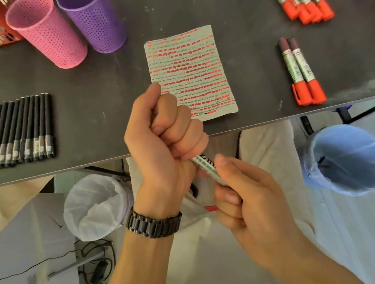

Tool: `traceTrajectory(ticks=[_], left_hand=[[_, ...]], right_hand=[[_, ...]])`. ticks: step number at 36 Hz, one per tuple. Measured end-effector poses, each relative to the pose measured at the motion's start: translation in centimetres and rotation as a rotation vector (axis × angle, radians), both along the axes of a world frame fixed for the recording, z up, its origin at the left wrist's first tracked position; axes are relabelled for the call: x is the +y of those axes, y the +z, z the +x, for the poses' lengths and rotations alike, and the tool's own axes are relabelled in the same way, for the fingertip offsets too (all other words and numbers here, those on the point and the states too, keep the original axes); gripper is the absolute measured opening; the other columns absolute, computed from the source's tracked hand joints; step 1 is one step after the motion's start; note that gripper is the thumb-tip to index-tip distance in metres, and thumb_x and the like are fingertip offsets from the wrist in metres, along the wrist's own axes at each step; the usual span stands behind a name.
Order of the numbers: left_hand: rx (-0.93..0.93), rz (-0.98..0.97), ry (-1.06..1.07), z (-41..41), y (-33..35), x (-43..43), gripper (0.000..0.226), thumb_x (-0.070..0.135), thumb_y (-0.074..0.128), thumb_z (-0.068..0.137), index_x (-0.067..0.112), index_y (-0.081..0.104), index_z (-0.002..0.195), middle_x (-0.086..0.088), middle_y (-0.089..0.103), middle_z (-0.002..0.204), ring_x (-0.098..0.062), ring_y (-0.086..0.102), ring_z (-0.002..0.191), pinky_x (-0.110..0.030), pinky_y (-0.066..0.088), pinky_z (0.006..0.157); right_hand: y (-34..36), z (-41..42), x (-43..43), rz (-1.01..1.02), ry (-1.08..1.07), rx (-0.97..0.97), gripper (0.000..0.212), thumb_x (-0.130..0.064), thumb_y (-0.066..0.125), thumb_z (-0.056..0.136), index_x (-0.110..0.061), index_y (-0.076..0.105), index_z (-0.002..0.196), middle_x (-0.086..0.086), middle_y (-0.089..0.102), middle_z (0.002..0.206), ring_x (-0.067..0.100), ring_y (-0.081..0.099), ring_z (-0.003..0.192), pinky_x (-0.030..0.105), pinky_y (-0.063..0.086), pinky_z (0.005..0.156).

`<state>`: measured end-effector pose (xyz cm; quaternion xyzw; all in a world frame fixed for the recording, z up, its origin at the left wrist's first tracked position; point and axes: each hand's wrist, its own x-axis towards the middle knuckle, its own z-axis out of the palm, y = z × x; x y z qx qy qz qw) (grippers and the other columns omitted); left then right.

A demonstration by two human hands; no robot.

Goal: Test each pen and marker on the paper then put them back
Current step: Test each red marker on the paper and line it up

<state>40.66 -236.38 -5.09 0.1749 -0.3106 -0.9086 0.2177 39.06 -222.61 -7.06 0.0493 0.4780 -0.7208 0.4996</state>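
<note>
Both hands at frame centre, just below worktop point(100, 118) edge. Left hand point(166, 144) fisted over one end of marker point(205, 166), cap likely inside fist, hidden. Right hand point(241, 196) pinching marker barrel. Judged step: capping or uncapping. Keep pull or push straight along barrel, grip firm. Paper point(188, 72) above, nearly full; free space lower edge.
</note>
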Motion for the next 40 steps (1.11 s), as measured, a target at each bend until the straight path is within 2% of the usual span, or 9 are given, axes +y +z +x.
traceTrajectory(ticks=[2,6,11,14,17,23,27,31,40], left_hand=[[0.023,-0.023,-0.018,-0.4,0.5,-0.1,0.053,0.031,0.033,0.102,0.025,0.018,0.052,0.009,0.012,0.043,-0.008,0.008,0.034,-0.013,0.012,0.034],[-0.006,-0.094,-0.011,-1.0,1.1,-0.5,0.053,0.031,0.035,0.102,0.024,0.018,0.053,0.009,0.013,0.043,-0.007,0.01,0.034,-0.015,0.015,0.034],[-0.119,-0.214,0.102,-1.7,0.4,-0.5,0.053,0.031,0.04,0.104,0.021,0.037,0.052,0.007,0.027,0.046,-0.011,0.03,0.039,-0.023,0.033,0.041],[-0.281,-0.604,0.138,-2.2,-0.9,0.0,0.051,0.037,0.04,0.105,0.02,0.064,0.064,-0.001,0.061,0.065,-0.017,0.063,0.063,-0.026,0.054,0.065],[-0.411,-0.978,0.036,-2.1,-2.5,0.7,0.039,0.043,0.04,0.103,0.031,0.074,0.089,0.009,0.075,0.09,-0.007,0.07,0.087,-0.023,0.054,0.083],[-0.457,-1.209,-0.244,-2.2,-3.6,2.3,0.02,0.054,0.05,0.097,0.052,0.067,0.108,0.024,0.072,0.094,-0.005,0.066,0.087,-0.011,0.046,0.072],[-0.452,-1.148,-0.303,-3.4,-3.7,3.1,0.019,0.05,0.054,0.094,0.047,0.069,0.105,0.021,0.073,0.095,-0.009,0.068,0.09,-0.024,0.053,0.077],[-0.374,-1.197,-0.272,-4.6,-3.4,3.1,0.025,0.05,0.051,0.095,0.039,0.071,0.106,0.023,0.072,0.096,-0.005,0.068,0.091,-0.013,0.048,0.072],[-0.597,-1.47,0.088,-2.9,-3.0,-4.6,0.028,0.054,0.048,0.092,0.048,0.059,0.117,0.029,0.054,0.125,0.003,0.059,0.107,-0.007,0.045,0.08]], right_hand=[[0.4,-0.2,0.0,-0.006,-0.001,0.01,0.05,-0.042,0.067,0.075,0.006,0.052,0.079,-0.006,0.029,0.05,0.005,0.02,0.039,0.016,0.021,0.035],[0.8,-1.6,-0.4,0.009,0.067,0.076,0.031,-0.044,0.066,0.077,-0.015,0.063,0.07,-0.006,0.031,0.051,0.007,0.019,0.041,0.017,0.02,0.038],[0.5,-4.6,0.0,0.001,0.081,0.076,0.027,-0.038,0.07,0.077,-0.014,0.062,0.085,0.003,0.049,0.057,0.007,0.024,0.039,0.017,0.024,0.037],[0.2,-6.3,0.9,-0.052,-0.014,0.103,0.011,-0.026,0.072,0.077,-0.016,0.067,0.079,0.01,0.058,0.063,0.007,0.03,0.038,0.017,0.028,0.036],[0.1,-8.2,2.0,-0.049,-0.154,0.142,0.011,-0.022,0.076,0.069,-0.014,0.072,0.076,0.01,0.057,0.061,0.008,0.034,0.038,0.017,0.028,0.035],[0.0,-11.0,2.6,0.062,-0.426,0.326,0.015,-0.025,0.077,0.064,-0.015,0.079,0.075,-0.001,0.042,0.053,0.006,0.036,0.043,0.017,0.033,0.04],[-0.9,-11.5,2.7,0.198,-0.424,0.577,0.025,-0.031,0.075,0.065,-0.027,0.081,0.089,-0.005,0.061,0.06,0.005,0.05,0.052,0.015,0.042,0.05],[-0.9,-11.0,2.0,0.247,-0.231,0.743,0.026,-0.035,0.073,0.068,-0.035,0.078,0.093,0.002,0.076,0.084,0.012,0.072,0.077,0.023,0.057,0.071],[2.4,-19.9,5.5,0.603,-0.085,1.109,0.027,-0.039,0.072,0.086,-0.05,0.063,0.109,-0.01,0.075,0.087,0.004,0.072,0.08,0.028,0.057,0.08]])
